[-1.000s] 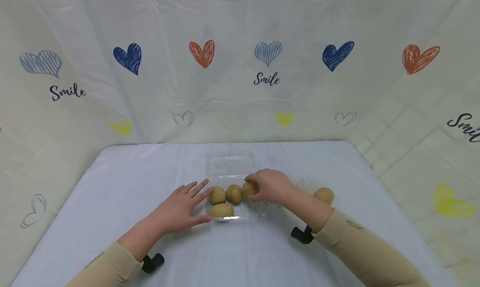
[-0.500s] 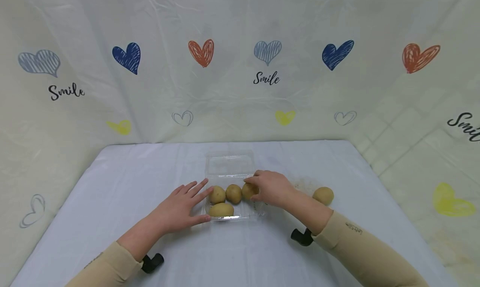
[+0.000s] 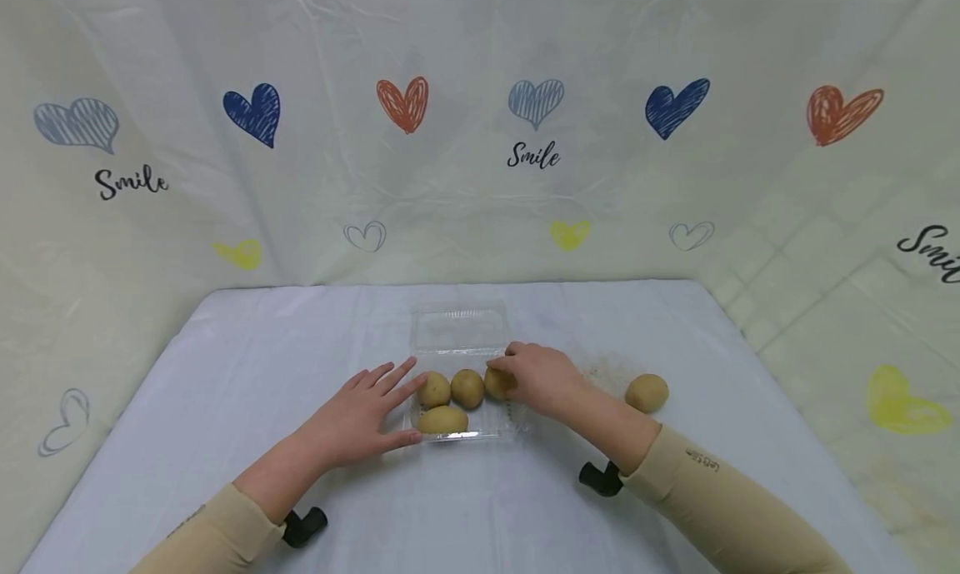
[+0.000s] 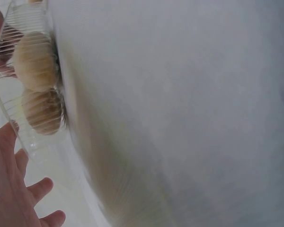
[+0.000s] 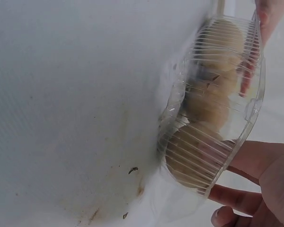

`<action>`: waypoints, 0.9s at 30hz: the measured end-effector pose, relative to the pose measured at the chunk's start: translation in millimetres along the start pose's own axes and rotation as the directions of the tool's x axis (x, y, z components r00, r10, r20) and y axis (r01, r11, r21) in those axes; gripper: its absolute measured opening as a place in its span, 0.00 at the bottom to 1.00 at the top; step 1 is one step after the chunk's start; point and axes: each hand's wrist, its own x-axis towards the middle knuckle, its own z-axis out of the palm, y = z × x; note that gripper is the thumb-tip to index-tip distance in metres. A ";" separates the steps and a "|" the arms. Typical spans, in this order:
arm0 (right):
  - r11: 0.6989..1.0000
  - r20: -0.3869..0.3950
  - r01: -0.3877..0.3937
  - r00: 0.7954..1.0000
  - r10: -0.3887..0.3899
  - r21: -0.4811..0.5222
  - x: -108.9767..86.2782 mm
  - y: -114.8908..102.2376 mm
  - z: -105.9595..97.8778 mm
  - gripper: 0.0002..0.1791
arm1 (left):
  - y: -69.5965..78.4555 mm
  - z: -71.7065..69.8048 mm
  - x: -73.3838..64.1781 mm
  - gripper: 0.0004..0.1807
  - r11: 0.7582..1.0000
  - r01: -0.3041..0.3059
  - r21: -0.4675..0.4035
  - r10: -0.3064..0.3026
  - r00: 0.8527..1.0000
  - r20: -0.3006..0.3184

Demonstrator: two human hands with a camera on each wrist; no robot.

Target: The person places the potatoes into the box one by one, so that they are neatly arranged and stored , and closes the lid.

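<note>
Pale backdrop [image 3: 465, 191] behind and at both sides, printed with blue, red and yellow hearts, outlined hearts and the word "Smile" in black script. White-clothed tabletop [image 3: 480, 507], lightly creased, beneath all items below.

Clear plastic container [image 3: 483, 435], one, ribbed walls: set near the middle of the tabletop, lid [image 3: 459, 328] folded open to the far side, base nearer the person.

Potatoes within the base, four. Round potato [image 3: 434, 390], in the far left part. Darker round potato [image 3: 468, 388], just beside it, mid-row. Long potato [image 3: 443, 421], lying crosswise in front of these, near the front wall. Right-end potato [image 3: 498, 382], at the right end of the same row, partly covered by fingers.

Loose potato [image 3: 647, 392], one: resting on the cloth well to the right of the container, just beyond the right forearm. Brownish soil marks [image 3: 609, 370] on the cloth between; dark crumbs [image 5: 133, 170] also visible from the right wrist.

Hands, two. Left hand [image 3: 363, 421]: fingers spread at the container's left edge, thumb by the front left corner. Right hand [image 3: 546, 378]: reaching in at the container's right side, pinching the right-end potato between thumb and fingers, low beside the ribbed right wall.

Beige sleeves, two: left sleeve [image 3: 221, 528] and right sleeve [image 3: 738, 499], each with small dark lettering, too small to read. Black fittings [image 3: 305, 527], one below each wrist.
</note>
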 end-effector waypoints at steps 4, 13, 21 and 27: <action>1.000 -0.007 0.002 1.000 -0.002 -0.003 -1.3 -0.8 -1.2 0.23 | 0.3 -0.2 0.0 0.48 1.000 0.006 0.002 -0.006 1.000 0.000; 1.000 -0.007 0.001 1.000 -0.001 0.011 -0.6 -1.9 -0.4 0.24 | 1.5 -1.1 0.3 0.46 1.000 0.008 -0.006 -0.008 1.000 0.002; 0.999 -0.012 -0.003 1.000 0.004 0.052 -1.1 0.4 0.2 0.24 | 0.3 -0.3 0.6 0.47 1.000 0.012 0.009 -0.012 1.000 0.009; 0.991 -0.043 -0.013 0.999 0.019 0.134 -6.5 9.3 -9.4 0.24 | 0.6 0.2 1.3 0.47 1.000 0.009 0.010 -0.009 1.000 0.005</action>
